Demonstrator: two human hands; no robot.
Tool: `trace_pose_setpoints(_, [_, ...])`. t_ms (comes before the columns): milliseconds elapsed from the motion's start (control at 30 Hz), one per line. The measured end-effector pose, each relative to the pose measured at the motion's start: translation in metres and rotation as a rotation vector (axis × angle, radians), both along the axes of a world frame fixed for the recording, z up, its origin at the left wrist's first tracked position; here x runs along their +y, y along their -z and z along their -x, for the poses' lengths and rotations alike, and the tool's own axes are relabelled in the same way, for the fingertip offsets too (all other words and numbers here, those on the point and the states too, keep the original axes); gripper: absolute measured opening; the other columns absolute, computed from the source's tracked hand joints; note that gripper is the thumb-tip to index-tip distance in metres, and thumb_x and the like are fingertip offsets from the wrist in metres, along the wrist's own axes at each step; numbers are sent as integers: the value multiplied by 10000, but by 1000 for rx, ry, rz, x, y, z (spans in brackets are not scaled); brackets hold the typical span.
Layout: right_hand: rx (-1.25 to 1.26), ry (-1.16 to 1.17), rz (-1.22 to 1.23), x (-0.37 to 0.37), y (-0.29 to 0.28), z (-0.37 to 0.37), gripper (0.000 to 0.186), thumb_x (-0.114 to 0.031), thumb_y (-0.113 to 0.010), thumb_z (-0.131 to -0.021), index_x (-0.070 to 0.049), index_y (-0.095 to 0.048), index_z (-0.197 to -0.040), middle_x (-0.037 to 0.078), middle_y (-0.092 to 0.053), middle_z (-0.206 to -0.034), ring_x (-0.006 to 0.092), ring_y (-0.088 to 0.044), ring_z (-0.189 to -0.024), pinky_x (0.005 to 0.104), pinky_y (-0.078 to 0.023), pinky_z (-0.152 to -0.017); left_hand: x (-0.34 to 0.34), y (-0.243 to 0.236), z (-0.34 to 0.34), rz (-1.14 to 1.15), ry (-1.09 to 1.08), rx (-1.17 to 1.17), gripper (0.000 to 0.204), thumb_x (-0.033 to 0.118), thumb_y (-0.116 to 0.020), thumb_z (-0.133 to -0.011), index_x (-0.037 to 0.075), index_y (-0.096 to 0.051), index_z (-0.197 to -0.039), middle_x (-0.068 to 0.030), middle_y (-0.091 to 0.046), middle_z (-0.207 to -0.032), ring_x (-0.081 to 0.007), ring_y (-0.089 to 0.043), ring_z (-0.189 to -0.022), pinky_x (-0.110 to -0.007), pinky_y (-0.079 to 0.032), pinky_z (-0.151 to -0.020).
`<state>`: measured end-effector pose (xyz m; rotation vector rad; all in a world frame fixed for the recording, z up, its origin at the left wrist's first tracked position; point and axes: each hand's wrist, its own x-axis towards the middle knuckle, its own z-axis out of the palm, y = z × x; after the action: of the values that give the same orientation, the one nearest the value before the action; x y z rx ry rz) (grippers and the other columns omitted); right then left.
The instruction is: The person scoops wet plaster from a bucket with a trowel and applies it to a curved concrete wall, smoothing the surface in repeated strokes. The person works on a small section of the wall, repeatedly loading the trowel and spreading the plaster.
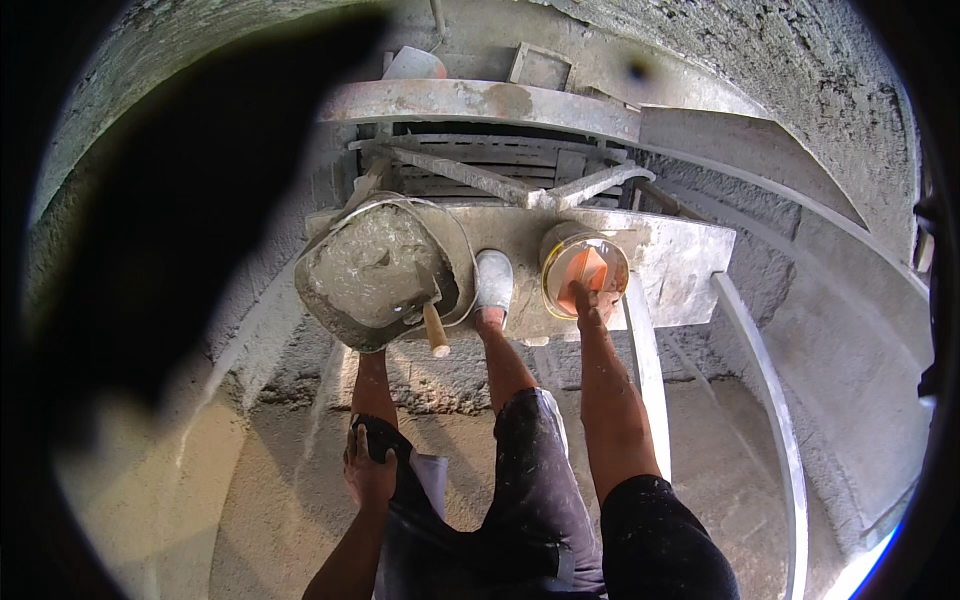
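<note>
Your right hand (592,301) pinches the near end of an orange block (585,268) inside the round bucket (546,274) on the plank (685,258). Your left hand (370,474) lies flat on your dark shorts (525,460), its fingers slightly spread; beyond it, a wooden-handled trowel (435,330) rests in the mortar (365,265) filling a tub (448,238) beside your grey shoe (494,280).

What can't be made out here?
Head view, left foot: hidden under the mortar tub.
Head view, trowel: blade partly covered by gray mortar, outline unclear.
Head view, orange piece: near end covered by the right grip; whether fingers close around it is unclear.
Head view, bucket: bottom blocked by grip and orange piece.
Head view, far left: background blocked by a blurred dark shape.
</note>
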<state>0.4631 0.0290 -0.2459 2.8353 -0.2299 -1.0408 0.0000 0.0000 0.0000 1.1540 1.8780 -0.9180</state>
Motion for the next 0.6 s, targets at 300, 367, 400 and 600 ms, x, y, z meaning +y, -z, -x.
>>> trace_pose_setpoints(300, [0, -466, -149, -43, 45, -27, 1007, -427, -828, -701, 19, -402, -1497, 219, -635, -1321, 374, -619, -1220, 418, -488, -1061, -6, 3, 6, -96, 66, -36, 821, 375, -711, -834, 127, -419, -1560, -159, -389, -1616, -357, -422, -1437, -479, -362, -1191])
trace_pose_setpoints(367, [-19, -513, -242, -53, 49, -25, 929, -427, -841, -694, 18, -451, -1410, 211, -650, -1243, 377, -636, -1133, 433, -510, -1000, -10, 4, 10, -129, 33, -26, 817, 427, -695, -847, 132, -422, -1558, -125, -412, -1604, -333, -409, -1449, -482, -364, -1185])
trace_pose_setpoints(400, [-41, -507, -280, -62, 44, -24, 891, -427, -848, -690, 18, -476, -1367, 208, -658, -1204, 379, -644, -1089, 441, -520, -970, -10, 4, 11, -111, 47, -3, 810, 445, -677, -859, 148, -412, -1565, -110, -396, -1616, -326, -404, -1451, -487, -371, -1177])
trace_pose_setpoints(600, [-379, -462, -389, -98, -15, -6, 678, -437, -867, -702, 18, -606, -1133, 197, -702, -1009, 402, -687, -849, 481, -563, -795, -4, -15, 24, -52, -41, 51, 872, 541, -606, -920, 186, -260, -1637, -99, -345, -1642, -340, -406, -1452, -510, -369, -1174])
